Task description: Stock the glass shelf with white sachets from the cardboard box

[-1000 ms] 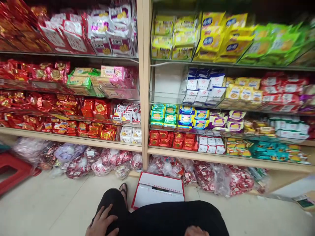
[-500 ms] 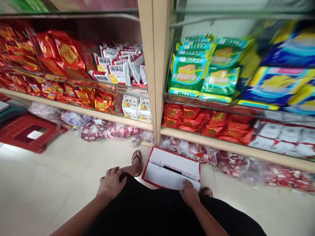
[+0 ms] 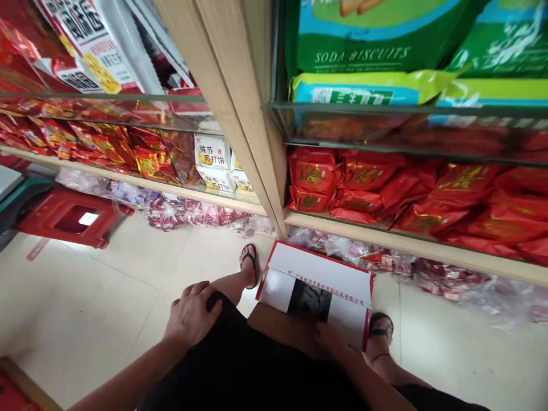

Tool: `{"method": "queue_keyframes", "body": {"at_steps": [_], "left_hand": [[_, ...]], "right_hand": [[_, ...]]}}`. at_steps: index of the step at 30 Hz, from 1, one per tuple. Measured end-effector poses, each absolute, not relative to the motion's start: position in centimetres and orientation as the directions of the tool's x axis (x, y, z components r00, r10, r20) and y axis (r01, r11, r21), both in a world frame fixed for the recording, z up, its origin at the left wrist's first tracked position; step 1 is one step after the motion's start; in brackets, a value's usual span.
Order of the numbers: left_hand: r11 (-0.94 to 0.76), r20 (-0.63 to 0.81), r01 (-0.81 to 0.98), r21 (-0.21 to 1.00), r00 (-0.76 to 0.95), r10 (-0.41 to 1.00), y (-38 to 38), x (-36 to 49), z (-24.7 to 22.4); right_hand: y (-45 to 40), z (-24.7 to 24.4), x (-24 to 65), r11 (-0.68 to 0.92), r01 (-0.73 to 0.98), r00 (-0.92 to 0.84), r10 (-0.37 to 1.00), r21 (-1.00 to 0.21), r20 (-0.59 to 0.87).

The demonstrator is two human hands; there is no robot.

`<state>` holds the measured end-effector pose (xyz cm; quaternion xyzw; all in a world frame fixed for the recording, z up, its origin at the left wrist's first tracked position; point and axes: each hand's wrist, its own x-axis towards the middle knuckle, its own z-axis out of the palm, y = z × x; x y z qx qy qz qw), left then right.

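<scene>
On the floor between my feet stands a white cardboard box (image 3: 317,273) with red edges and red printed characters. Its near flap (image 3: 274,325) is raised towards me and shows its brown inner side. Through the gap between the inner flaps I see a dark inside with contents too unclear to name. My right hand (image 3: 338,345), blurred, is at the near flap with its fingers closed on it. My left hand (image 3: 190,314) lies over my left knee in black cloth, fingers draped and holding nothing.
Shelves ahead hold green soda biscuit packs (image 3: 377,40), red packets (image 3: 317,177) and white cartons (image 3: 212,151). A wooden upright (image 3: 244,108) divides them. Clear bags of wrapped goods (image 3: 166,211) line the shelf base. A red plastic stool (image 3: 71,214) stands at left.
The box's near flap has been lifted towards me, uncovering the dark gap and brown inner side. My view has moved closer to the shelves. My left hand remains on my knee.
</scene>
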<state>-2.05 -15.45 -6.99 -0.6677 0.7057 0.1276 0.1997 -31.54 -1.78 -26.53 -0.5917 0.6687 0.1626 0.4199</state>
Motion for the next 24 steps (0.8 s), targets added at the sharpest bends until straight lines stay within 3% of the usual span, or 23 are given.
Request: {"method": "queue_keyframes", "body": {"at_steps": [6, 10, 15, 18, 21, 24], "left_hand": [[0.148, -0.489, -0.981, -0.127, -0.068, -0.87, -15.6, -2.9, -6.9], [0.284, -0.538, -0.953, -0.106, -0.185, -0.822, -16.1, -3.9, -7.5], [0.549, -0.666, -0.827, 0.119, -0.477, -0.574, -17.3, -10.0, -12.8], [0.608, -0.727, -0.766, 0.208, -0.537, -0.427, -16.7, -15.3, -17.7], [0.63, -0.758, -0.731, 0.263, -0.561, -0.334, -15.1, -19.5, -22.0], [0.621, -0.776, -0.726, 0.295, -0.561, -0.287, -13.9, -21.4, -24.4]], "right_hand": [[-2.0, -26.9, -31.8, 0.149, -0.97, 0.059, -0.618, -0.191, -0.784], [-2.8, -25.6, -32.6, 0.146, -0.983, 0.004, -0.598, -0.113, -0.801], [-1.4, -22.8, -36.0, 0.221, -0.975, -0.124, -0.676, -0.039, -0.727], [-0.4, -22.1, -38.8, 0.286, -0.958, -0.223, -0.735, 0.004, -0.64], [0.5, -22.6, -40.3, 0.425, -0.9, -0.334, -0.816, -0.097, -0.472], [0.9, -23.7, -40.6, 0.672, -0.689, -0.556, -0.731, -0.272, -0.396]]}}
